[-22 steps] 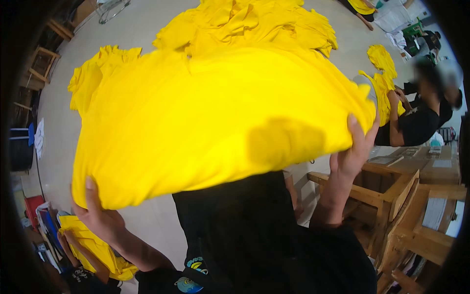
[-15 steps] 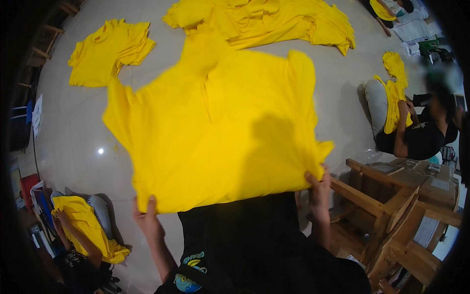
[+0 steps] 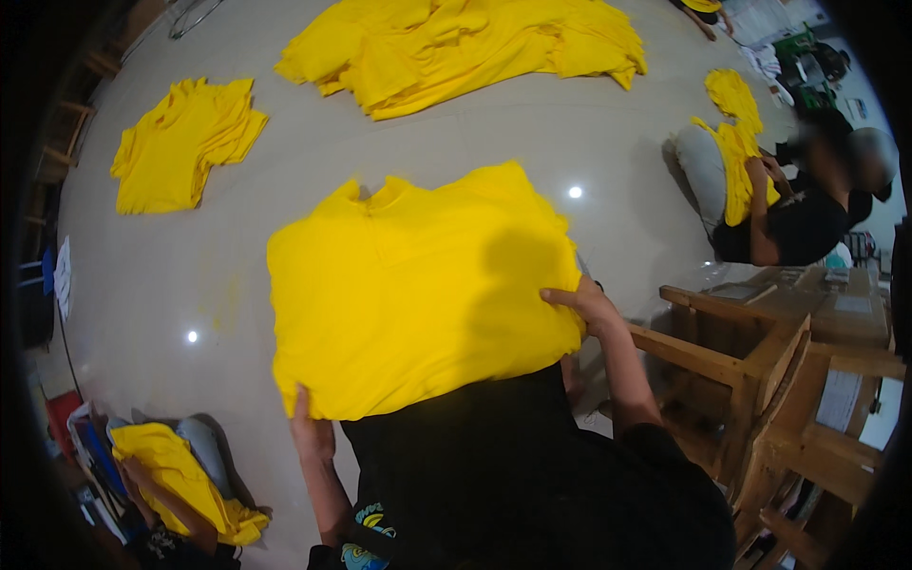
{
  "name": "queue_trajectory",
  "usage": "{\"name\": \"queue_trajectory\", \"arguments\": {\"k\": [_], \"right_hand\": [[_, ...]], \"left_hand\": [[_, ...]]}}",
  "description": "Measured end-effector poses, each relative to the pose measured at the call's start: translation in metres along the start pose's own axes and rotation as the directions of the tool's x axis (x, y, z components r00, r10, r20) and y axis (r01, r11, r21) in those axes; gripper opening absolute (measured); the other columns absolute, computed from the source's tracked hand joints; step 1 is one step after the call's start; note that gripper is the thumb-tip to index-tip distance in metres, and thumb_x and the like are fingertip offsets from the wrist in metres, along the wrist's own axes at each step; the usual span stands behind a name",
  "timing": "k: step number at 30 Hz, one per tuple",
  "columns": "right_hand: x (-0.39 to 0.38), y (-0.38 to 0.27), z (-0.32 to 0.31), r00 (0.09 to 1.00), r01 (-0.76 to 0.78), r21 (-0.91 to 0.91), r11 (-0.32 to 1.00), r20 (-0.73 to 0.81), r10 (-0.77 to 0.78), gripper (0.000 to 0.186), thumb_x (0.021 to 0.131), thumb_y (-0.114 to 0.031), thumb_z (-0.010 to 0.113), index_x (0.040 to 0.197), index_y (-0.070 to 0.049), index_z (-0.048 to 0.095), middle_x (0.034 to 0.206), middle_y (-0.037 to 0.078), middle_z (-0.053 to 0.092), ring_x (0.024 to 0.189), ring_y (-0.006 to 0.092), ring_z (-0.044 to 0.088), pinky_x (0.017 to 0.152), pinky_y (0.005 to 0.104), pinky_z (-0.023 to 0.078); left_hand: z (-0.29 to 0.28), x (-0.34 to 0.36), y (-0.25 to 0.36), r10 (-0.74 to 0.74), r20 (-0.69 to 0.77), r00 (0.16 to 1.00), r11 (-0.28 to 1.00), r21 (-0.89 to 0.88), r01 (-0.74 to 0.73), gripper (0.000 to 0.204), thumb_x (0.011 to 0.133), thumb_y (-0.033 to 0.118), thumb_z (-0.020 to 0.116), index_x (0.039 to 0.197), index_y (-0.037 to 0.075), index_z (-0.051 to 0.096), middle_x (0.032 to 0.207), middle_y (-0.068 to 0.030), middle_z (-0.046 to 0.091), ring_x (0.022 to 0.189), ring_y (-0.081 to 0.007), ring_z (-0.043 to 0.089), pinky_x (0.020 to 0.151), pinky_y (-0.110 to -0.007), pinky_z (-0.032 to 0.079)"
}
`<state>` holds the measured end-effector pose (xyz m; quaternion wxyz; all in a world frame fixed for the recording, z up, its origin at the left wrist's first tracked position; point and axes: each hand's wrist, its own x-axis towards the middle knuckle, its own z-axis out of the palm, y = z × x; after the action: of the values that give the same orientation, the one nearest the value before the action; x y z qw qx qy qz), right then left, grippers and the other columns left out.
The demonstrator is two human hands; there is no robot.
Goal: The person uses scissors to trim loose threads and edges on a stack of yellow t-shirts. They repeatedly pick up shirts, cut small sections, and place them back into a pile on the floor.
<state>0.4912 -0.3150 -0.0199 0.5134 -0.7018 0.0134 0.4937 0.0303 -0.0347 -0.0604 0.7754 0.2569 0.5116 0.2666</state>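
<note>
A yellow collared shirt lies spread in front of me, its collar at the far side and its near edge against my black top. My left hand grips its near left corner, thumb on top and the other fingers hidden under the cloth. At the right edge my right hand is closed on the fabric, thumb over the front and fingers behind. A dark thin thing sticks out beside the right hand; I cannot make out what it is.
Beyond lie a long heap of yellow shirts and a smaller stack at the far left. Two people with yellow cloth sit at the right and lower left. Wooden frames stand close on my right.
My right hand has moved up along the shirt's right edge. The shirt's far side has come nearer and its sleeves no longer stick out. The view has shifted slightly.
</note>
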Motion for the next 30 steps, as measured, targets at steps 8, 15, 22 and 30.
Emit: {"name": "queue_trajectory", "arguments": {"k": [8, 15, 22, 30], "right_hand": [[0.004, 0.010, -0.007, 0.998, 0.035, 0.054, 0.998, 0.048, -0.038, 0.062, 0.091, -0.011, 0.087, 0.148, 0.001, 0.066, 0.137, 0.014, 0.076, 0.123, 0.0294, 0.074, 0.109, 0.0412, 0.058], [-0.002, 0.020, -0.007, 0.976, 0.211, 0.095, 0.973, 0.038, -0.215, 0.074, 0.092, -0.012, 0.088, 0.157, 0.001, 0.057, 0.145, 0.015, 0.072, 0.132, 0.0286, 0.070, 0.118, 0.0412, 0.053], [-0.005, 0.073, -0.025, 0.941, 0.244, 0.397, 0.885, 0.124, -0.316, 0.075, 0.092, -0.013, 0.087, 0.159, 0.000, 0.056, 0.147, 0.014, 0.071, 0.133, 0.0279, 0.069, 0.118, 0.0413, 0.053], [-0.010, 0.003, 0.023, 0.955, 0.287, 0.298, 0.911, -0.008, -0.298, 0.068, 0.097, -0.011, 0.079, 0.160, -0.002, 0.053, 0.149, 0.011, 0.068, 0.135, 0.0248, 0.068, 0.116, 0.0392, 0.055]], "left_hand": [[0.153, -0.022, 0.125, 0.519, 0.387, 0.762, 0.603, 0.466, -0.648, 0.043, 0.111, 0.003, 0.064, 0.153, -0.002, 0.061, 0.160, -0.0194, 0.064, 0.147, -0.0365, 0.063, 0.122, -0.046, 0.052], [0.342, -0.058, 0.040, -0.187, 0.981, 0.042, 0.191, 0.078, -0.979, 0.069, 0.091, -0.014, 0.061, 0.157, 0.005, 0.062, 0.173, -0.0287, 0.046, 0.165, -0.0583, 0.032, 0.134, -0.062, 0.032], [0.321, -0.023, -0.096, -0.399, 0.905, -0.149, 0.238, -0.055, -0.970, 0.067, 0.098, -0.001, 0.069, 0.162, 0.013, 0.055, 0.177, -0.0217, 0.041, 0.170, -0.0535, 0.020, 0.140, -0.060, 0.020], [0.294, -0.007, -0.019, -0.442, 0.896, -0.037, 0.709, 0.325, -0.626, 0.052, 0.111, 0.009, 0.066, 0.161, 0.010, 0.054, 0.167, -0.0138, 0.055, 0.161, -0.0329, 0.046, 0.136, -0.051, 0.031]]}}
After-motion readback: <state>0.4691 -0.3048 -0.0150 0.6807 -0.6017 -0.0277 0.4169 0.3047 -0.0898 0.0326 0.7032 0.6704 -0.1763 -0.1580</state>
